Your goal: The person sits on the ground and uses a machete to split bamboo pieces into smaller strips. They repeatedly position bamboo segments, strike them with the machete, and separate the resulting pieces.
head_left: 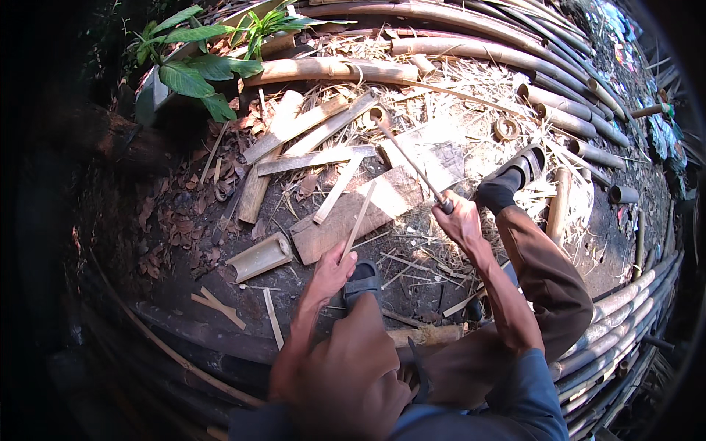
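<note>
My left hand is closed around the lower end of a thin bamboo strip, which slants up and away from my fingers. In my right hand is the dark handle of a long-bladed knife. Its narrow, brownish blade points forward and to the left, apart from the strip. Below and between the two sits a flat wooden board, partly in bright sun. Split bamboo pieces lie beyond the board, and a wide half-round bamboo piece rests left of it.
Long bamboo poles curve across the far side, and more poles are stacked at the right. Shavings and dry leaves litter the ground. A leafy plant stands far left. My sandalled feet flank the board's near end.
</note>
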{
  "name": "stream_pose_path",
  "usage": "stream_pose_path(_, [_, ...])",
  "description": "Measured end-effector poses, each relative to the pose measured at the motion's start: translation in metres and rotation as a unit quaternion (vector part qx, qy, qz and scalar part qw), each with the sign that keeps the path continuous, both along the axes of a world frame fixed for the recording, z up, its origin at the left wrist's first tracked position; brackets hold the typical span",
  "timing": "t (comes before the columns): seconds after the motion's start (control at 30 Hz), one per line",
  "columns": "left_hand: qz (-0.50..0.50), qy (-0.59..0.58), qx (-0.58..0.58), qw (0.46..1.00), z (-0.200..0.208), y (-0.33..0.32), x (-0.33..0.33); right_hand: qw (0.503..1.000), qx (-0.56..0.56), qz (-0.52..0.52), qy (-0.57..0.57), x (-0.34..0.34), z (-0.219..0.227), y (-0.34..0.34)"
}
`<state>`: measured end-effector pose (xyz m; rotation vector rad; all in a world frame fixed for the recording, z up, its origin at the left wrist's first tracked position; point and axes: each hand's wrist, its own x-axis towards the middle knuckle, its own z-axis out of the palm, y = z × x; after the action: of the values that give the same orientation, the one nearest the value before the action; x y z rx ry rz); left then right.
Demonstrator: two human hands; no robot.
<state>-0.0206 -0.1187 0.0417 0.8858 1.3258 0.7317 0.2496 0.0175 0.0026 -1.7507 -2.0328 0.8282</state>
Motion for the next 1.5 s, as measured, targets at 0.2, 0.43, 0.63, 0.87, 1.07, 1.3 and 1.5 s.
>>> stream_pose_path(0.2, [0.099, -0.149, -0.101, 0.979, -0.006, 0.031, 0.021, 0.972, 0.091, 0.203, -0.072, -0.040, 0.007, -0.050])
stream_pose_path(0.43, [-0.012, 0.033, 0.100, 0.994, -0.035, -0.013, -0.008, 0.987, 0.015, -0.158, 0.034, 0.041, -0.024, 0.029])
stream_pose_path(0.63, [0.131, 0.034, 0.013, 0.991, -0.030, 0.029, 0.007, 0.994, -0.040, 0.070, -0.074, -0.016, 0.015, -0.037])
stream_pose_path(0.87, [0.158, 0.078, -0.011, 0.984, -0.024, 0.026, 0.015, 0.967, -0.010, 0.238, -0.088, -0.052, 0.009, -0.050])
stream_pose_path(1.07, [0.171, -0.021, 0.000, 0.985, -0.006, 0.021, 0.009, 0.965, 0.088, 0.242, -0.054, -0.054, -0.011, -0.024])
stream_pose_path(1.3, [0.114, -0.078, 0.009, 0.990, 0.009, -0.032, 0.001, 0.992, -0.029, -0.102, -0.061, 0.040, -0.025, 0.032])
stream_pose_path(1.5, [0.205, -0.166, 0.183, 0.947, -0.049, 0.050, 0.001, 0.985, -0.081, -0.144, 0.041, 0.006, -0.005, -0.024])
